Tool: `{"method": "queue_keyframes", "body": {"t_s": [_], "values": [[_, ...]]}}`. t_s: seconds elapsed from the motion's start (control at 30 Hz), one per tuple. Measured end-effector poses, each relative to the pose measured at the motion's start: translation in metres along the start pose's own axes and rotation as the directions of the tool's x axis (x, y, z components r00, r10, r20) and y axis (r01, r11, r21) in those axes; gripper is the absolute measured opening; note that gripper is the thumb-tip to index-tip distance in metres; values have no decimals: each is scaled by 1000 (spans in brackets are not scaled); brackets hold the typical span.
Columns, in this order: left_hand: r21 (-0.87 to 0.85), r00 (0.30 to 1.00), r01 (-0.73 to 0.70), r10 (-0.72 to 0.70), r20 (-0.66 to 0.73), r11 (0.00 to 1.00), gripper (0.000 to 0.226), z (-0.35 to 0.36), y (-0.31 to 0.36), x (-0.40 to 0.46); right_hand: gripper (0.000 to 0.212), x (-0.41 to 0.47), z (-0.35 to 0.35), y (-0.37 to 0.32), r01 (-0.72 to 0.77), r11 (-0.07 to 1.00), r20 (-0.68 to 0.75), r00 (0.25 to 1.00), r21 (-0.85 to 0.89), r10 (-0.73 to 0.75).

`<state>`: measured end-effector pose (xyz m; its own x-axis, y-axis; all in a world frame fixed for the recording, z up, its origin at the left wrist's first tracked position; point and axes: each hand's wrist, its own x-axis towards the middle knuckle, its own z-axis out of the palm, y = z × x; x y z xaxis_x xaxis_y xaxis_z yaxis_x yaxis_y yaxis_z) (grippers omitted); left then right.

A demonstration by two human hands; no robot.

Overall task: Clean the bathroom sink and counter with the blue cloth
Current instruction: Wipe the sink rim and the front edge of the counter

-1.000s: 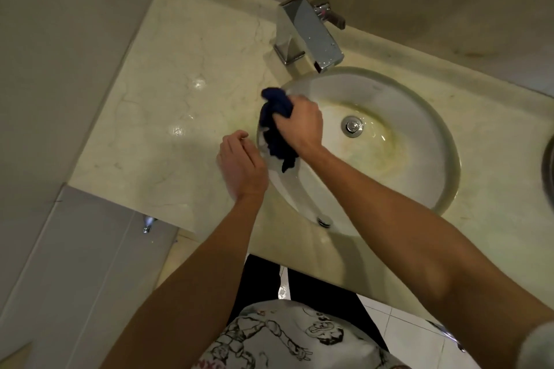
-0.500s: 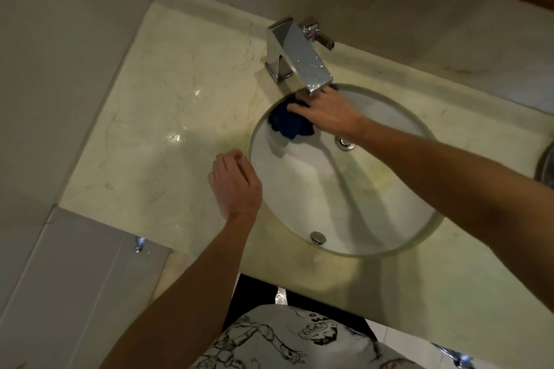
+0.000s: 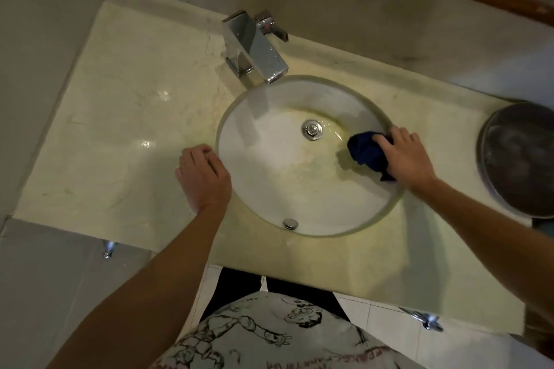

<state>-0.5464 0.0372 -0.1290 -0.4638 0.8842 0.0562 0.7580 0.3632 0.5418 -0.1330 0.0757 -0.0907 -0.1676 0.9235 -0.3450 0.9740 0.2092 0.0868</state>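
Right now the right hand (image 3: 406, 156) is pressing the bunched blue cloth (image 3: 367, 154) against the right inner wall of the sink (image 3: 269, 189), just right of the drain plug (image 3: 311, 129). Grip state: fingers are curling over the top of the cloth and grasping it, thumb side facing the drain. Part of the cloth is sticking out near the wrist, lying against the basin's right rim.

Left hand (image 3: 204, 175) is resting on the desk (image 3: 120, 135) at the sink's left rim, fingers loosely curled, holding nothing; released.

Yellowish staining is showing in the basin around the drain plug and toward the near side. Overflow hole (image 3: 290, 223) is sitting on the near wall of the basin.

Chrome square faucet (image 3: 254, 48) is standing at the far edge, spout overhanging the basin's far-left rim. A round dark metal lid or basin (image 3: 518, 159) is sitting on the desk at the far right, well apart from the cloth; can't tell which it is.

Person's printed shirt (image 3: 269, 338) is showing at the near edge.
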Motion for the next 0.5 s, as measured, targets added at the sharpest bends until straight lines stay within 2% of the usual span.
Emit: {"method": "queue_keyframes", "body": {"t_s": [0.1,0.2,0.37,0.43,0.5], "values": [[-35,1000,-9,9,-3,999,18,-3,3,-1,82,-51,17,-27,-197,973,34,980,119,194],[-52,1000,-10,9,-10,999,21,-4,4,-1,63,-87,30,-79,-306,915,13,949,264,314],[-67,1000,6,-6,-9,998,22,-3,1,0,52,-116,34,-202,-251,838,-79,942,485,328],[-55,1000,-3,3,0,998,19,-3,1,-1,47,-113,32,-216,-218,842,-91,950,494,299],[-51,1000,-8,8,-2,999,17,-3,0,-1,50,-108,34,-198,-223,847,-64,956,483,287]]}}
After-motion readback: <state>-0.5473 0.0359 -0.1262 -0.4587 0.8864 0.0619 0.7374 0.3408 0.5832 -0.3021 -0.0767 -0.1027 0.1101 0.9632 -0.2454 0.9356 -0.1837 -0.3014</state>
